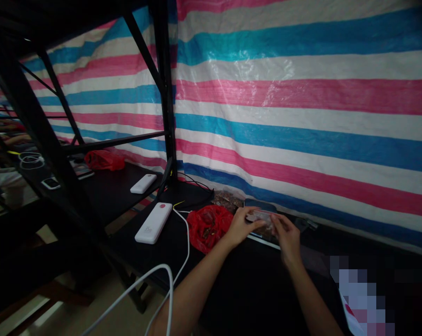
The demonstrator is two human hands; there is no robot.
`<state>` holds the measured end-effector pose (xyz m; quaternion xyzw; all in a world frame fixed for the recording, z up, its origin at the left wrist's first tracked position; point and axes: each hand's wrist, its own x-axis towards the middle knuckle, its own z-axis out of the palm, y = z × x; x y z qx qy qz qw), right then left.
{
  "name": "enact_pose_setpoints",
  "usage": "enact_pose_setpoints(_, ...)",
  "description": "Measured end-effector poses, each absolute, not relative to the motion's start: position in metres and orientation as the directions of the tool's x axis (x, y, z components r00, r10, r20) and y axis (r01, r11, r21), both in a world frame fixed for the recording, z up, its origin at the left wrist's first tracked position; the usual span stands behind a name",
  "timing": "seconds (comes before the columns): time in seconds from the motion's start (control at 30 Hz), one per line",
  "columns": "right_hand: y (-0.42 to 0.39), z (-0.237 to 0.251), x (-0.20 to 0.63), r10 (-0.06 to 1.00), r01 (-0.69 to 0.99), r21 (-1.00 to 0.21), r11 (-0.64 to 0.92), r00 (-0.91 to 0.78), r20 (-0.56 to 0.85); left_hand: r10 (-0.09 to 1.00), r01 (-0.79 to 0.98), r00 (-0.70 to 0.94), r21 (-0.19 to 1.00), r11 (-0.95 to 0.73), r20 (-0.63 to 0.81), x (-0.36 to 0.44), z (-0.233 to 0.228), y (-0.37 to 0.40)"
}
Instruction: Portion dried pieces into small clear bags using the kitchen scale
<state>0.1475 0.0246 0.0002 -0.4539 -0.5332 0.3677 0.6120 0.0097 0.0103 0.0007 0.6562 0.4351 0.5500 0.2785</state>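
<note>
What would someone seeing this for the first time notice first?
The striped pink, blue and white tarp fills the whole background. In front of it, the left hand and right hand meet over a small clear packet on the dark table. Just left of them lies a crumpled red plastic bag, then a white power bank with a white cable running toward the viewer.

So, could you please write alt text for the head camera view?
Two bare hands, left hand and right hand, hold a small clear packet over a dark table. A red plastic bag and white power bank lie left, before a striped tarp.
</note>
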Motion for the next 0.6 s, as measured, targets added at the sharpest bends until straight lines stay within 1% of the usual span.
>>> enact_pose_setpoints(0.07, 0.023, 0.001, 0.148, 0.919, 0.03, -0.942, 0.333, 0.213, 0.332, 0.9, 0.156, 0.134, 0.888, -0.432, 0.414, 0.012, -0.004, 0.013)
enact_pose_setpoints(0.13, 0.021, 0.0, 0.148, 0.905, 0.109, -0.929, 0.354, 0.211, 0.369, 0.904, 0.114, 0.198, 0.907, -0.405, 0.379, 0.013, -0.008, 0.014)
enact_pose_setpoints(0.2, 0.022, -0.001, 0.149, 0.892, 0.239, -0.899, 0.366, 0.184, 0.412, 0.904, 0.144, 0.189, 0.9, -0.411, 0.383, 0.013, -0.01, 0.013)
enact_pose_setpoints(0.27, 0.025, -0.003, 0.151, 0.894, 0.31, -0.875, 0.372, 0.134, 0.428, 0.902, 0.188, 0.194, 0.888, -0.419, 0.384, 0.013, -0.01, 0.013)
enact_pose_setpoints(0.33, 0.029, -0.004, 0.154, 0.912, 0.272, -0.885, 0.378, 0.057, 0.407, 0.9, 0.207, 0.218, 0.883, -0.422, 0.378, 0.012, -0.01, 0.014)
enact_pose_setpoints(0.4, 0.032, -0.004, 0.156, 0.929, 0.184, -0.913, 0.364, 0.006, 0.371, 0.894, 0.207, 0.248, 0.881, -0.425, 0.373, 0.012, -0.01, 0.015)
enact_pose_setpoints(0.43, 0.032, -0.003, 0.156, 0.933, 0.141, -0.925, 0.354, 0.01, 0.359, 0.892, 0.199, 0.256, 0.882, -0.427, 0.373, 0.012, -0.011, 0.015)
enact_pose_setpoints(0.6, 0.026, 0.003, 0.152, 0.94, -0.064, -0.946, 0.319, 0.151, 0.307, 0.896, 0.082, 0.253, 0.915, -0.395, 0.364, 0.015, -0.009, 0.016)
